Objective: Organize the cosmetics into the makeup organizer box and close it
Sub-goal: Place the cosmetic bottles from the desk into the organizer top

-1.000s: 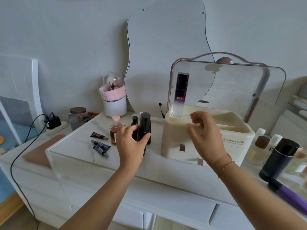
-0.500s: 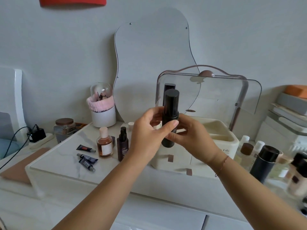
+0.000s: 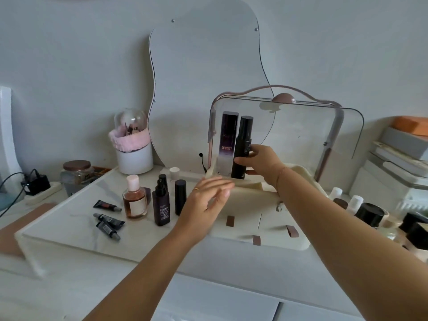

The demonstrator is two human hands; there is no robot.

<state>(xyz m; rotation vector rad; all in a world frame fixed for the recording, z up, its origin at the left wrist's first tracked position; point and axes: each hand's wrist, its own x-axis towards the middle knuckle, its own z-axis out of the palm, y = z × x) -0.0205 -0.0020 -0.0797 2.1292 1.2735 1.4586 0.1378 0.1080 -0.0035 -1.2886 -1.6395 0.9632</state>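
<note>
Your marble-topped dresser (image 3: 69, 228) stands against a grey wall (image 3: 69, 66) with a wavy mirror (image 3: 203, 77). Your right hand (image 3: 261, 162) grips the black bottle (image 3: 242, 144), upright in the cream organizer box (image 3: 266, 214) beside the purple serum bottle (image 3: 228, 137), clear lid (image 3: 301, 135) raised. Your left hand (image 3: 206, 202) hovers at the box's corner, fingers loose, empty.

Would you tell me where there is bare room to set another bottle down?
Free: the organizer box interior right of the black bottle that the right hand holds; the marble tray's front strip before the tubes. Crowded: tray's back, around the amber bottle.
</note>
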